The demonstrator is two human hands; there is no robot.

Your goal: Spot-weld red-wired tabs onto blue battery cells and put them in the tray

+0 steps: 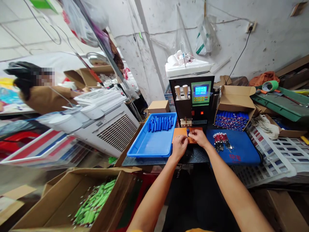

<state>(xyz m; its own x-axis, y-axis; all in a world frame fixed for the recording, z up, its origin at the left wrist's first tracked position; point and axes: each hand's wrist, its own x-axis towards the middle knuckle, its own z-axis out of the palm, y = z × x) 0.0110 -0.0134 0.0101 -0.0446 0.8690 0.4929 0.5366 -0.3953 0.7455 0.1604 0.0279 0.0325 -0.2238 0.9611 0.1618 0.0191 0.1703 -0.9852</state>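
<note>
A small blue battery cell (188, 131) stands on the orange work plate (178, 131) beneath the electrodes (186, 121) of a black spot welder (180, 111). From the right, the fingertips of my right hand (198, 137) close on the cell. My left hand (180, 145) is in a pinch at the plate's front left; whatever lies between its fingers is too small to make out. To the left is a blue tray (151, 148) with several blue cells (160, 123) in its far part. Short red and black wires (221, 141) lie on a blue pad (246, 151) to the right.
An open cardboard box of blue cells (231, 120) stands behind the pad. At lower left, another carton (55, 199) holds green cells (95, 203). A white air cooler (113, 125) is left of the tray. Another person (45, 93) is at the far left.
</note>
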